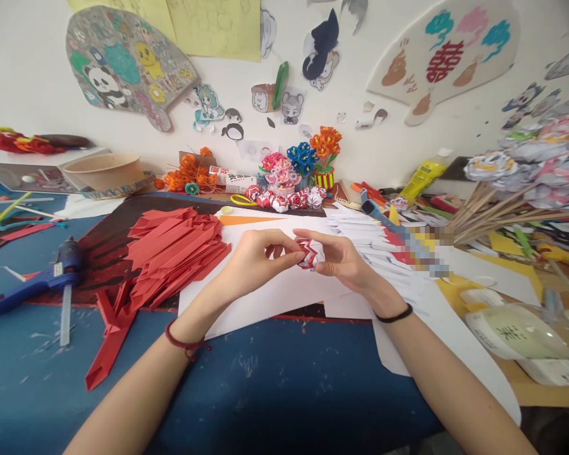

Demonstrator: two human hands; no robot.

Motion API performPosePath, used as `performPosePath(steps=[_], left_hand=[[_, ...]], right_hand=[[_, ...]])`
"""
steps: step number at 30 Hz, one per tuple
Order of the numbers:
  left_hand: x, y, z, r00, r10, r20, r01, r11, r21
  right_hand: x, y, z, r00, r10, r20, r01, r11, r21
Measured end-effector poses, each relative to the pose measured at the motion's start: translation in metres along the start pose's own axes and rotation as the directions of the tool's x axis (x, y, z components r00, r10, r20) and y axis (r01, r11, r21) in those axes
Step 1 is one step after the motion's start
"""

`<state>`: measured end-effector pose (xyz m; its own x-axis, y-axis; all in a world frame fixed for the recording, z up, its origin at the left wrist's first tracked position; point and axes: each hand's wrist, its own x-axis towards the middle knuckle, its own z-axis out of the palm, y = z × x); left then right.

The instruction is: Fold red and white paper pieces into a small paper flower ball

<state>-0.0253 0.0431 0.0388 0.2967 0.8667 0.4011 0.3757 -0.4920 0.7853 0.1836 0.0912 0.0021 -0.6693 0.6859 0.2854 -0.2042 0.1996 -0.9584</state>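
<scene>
Both hands meet over white paper sheets (284, 291) in the middle of the table. My left hand (256, 259) and my right hand (339, 259) pinch a small red-and-white folded paper piece (309, 253) between their fingertips. A pile of red folded paper strips (171, 253) lies just left of my left hand. White folded paper strips (360, 237) are spread to the right of my right hand.
A blue glue gun (38, 281) lies at the left. Finished red-and-white paper balls (284, 200) and paper flower pots (308, 161) stand at the back. A brown bowl (102, 170) is back left. Paper flowers on sticks (516, 183) and plastic bags (516, 332) crowd the right.
</scene>
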Motion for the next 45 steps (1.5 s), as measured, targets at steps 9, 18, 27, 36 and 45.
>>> performPosePath(steps=[9,18,27,36,45], left_hand=[[-0.003,0.006,0.004,0.994,0.107,-0.038,-0.103,0.99,0.1],[-0.001,0.007,0.002,0.986,0.08,-0.144,-0.066,0.992,0.104],[0.003,-0.002,-0.01,0.946,-0.081,-0.315,0.02,0.981,-0.192],[0.0,0.005,-0.004,0.964,0.18,-0.197,-0.14,0.969,0.203],[0.0,0.004,0.001,0.953,0.303,0.021,-0.295,0.904,0.31]], right_hand=[[0.001,0.001,0.0,1.0,-0.015,0.018,0.016,0.999,-0.032],[0.001,-0.001,0.001,0.999,-0.047,-0.004,0.047,0.999,-0.019],[0.001,-0.004,0.003,0.998,-0.039,0.047,0.036,0.997,0.066],[0.002,-0.006,0.005,0.999,-0.025,0.023,0.023,0.996,0.085],[0.001,-0.005,0.007,1.0,-0.022,-0.014,0.025,0.983,0.183]])
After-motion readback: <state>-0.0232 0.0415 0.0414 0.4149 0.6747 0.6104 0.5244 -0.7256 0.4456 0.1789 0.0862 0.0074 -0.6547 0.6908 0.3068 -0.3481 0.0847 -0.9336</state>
